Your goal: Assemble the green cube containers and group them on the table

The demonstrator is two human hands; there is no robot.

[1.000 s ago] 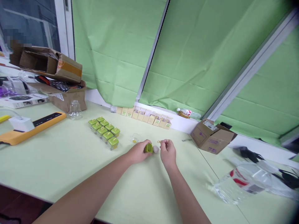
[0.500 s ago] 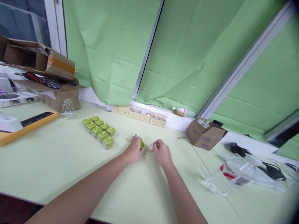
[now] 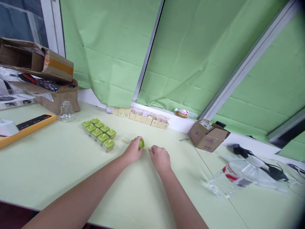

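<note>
My left hand (image 3: 133, 150) is closed round a small green lid (image 3: 141, 143), its hollow side turned to the right. Close by on the right, my right hand (image 3: 160, 158) pinches something small and pale, mostly hidden by the fingers. Just beyond my left hand, a clear plastic piece (image 3: 125, 138) with a yellow spot lies on the table. To the left, several small clear boxes with green lids (image 3: 103, 137) and yellowish loops on top stand grouped in rows.
Small cream cartons (image 3: 144, 116) line the wall edge. An orange power strip (image 3: 35, 127), clear jar (image 3: 66, 112) and stacked cardboard boxes (image 3: 58, 68) are at left. To the right are a carton (image 3: 206, 135), a large water bottle (image 3: 234, 178) and black cables (image 3: 276, 173).
The green lid has turned so its hollow shows more. My right hand has come closer to it. The yellow loop below my left hand no longer shows there. The view has shifted slightly.
</note>
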